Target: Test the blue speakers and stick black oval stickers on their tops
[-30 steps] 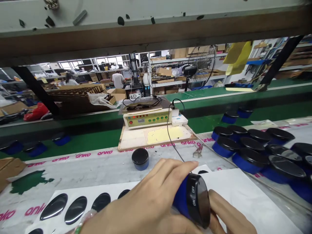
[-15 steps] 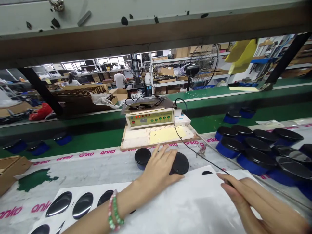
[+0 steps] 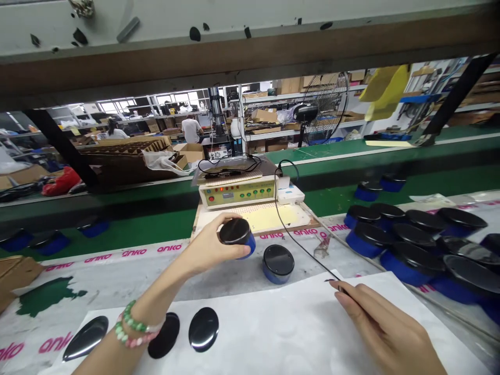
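My left hand [image 3: 203, 245] is wrapped round the side of a round unit [image 3: 235, 232] with a glossy black top and blue body, tilted and held above the bench. A second such unit [image 3: 278, 261] stands on the bench to its right, untouched. My right hand [image 3: 386, 323] pinches the end of a thin black cord [image 3: 308, 252]; a small dark piece shows at the fingertips, mostly hidden. Below lies a white sheet [image 3: 281, 323] with glossy black ovals [image 3: 203, 329] on its left part. My right hand is over the sheet's right side.
A control box [image 3: 240, 192] with lit buttons sits on a board behind the units. Several blue-and-black units [image 3: 414, 255] crowd the right side. More units [image 3: 49, 242] stand on the green belt at left. A shelf edge [image 3: 250, 62] spans overhead. A person [image 3: 191, 129] is far back.
My left hand has gone from resting between the two units to gripping the left one and raising it. My right hand has shifted slightly left, still pinching the cord end.
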{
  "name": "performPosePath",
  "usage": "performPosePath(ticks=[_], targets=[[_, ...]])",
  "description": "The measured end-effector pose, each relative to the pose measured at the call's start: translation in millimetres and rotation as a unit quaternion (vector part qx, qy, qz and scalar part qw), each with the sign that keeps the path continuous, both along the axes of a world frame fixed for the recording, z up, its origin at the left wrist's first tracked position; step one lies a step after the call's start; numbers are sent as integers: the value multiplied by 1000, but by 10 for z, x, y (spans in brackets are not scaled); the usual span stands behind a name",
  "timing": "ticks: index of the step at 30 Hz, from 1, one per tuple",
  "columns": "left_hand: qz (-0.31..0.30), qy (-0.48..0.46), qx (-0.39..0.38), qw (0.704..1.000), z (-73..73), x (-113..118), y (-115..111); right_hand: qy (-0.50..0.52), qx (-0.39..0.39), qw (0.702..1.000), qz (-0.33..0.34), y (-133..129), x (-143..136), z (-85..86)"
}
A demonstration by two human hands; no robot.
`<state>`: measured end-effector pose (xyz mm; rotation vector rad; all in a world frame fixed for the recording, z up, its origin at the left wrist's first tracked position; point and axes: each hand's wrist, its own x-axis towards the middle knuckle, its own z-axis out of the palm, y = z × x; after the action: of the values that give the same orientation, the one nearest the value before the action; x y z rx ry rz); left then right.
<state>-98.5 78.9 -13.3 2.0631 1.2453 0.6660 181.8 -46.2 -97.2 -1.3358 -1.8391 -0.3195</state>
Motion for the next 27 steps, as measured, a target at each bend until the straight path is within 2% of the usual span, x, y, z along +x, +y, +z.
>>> performPosePath(ticks=[4,6,8,10,13,16,19,23,25,27], targets=[[-14,-205,-59,977,178,159,-280,5,1,1000,-3,0,10,-12],[-5,-247,-69,967,271,213,-422,2,-9,1000,2,1,16,-31],[15,-224,-46,973,343,250,-531,0,-16,1000,6,3,14,-42],[46,-156,-12,987,381,271,-603,3,-16,1000,9,6,5,-41],[68,-70,94,991,363,280,-652,14,-20,1000,14,3,-12,-27],[38,-31,260,964,300,280,-672,26,-28,999,15,-2,-19,-25],[5,-3,366,931,254,287,-705,31,-40,999,18,1,-10,-28],[-14,19,411,911,240,304,-761,86,-95,992,2,-40,13,42],[-16,16,417,908,239,311,-786,154,-130,980,-7,-100,-6,142],[-22,12,420,907,238,318,-812,212,-126,969,15,-173,-75,289]])
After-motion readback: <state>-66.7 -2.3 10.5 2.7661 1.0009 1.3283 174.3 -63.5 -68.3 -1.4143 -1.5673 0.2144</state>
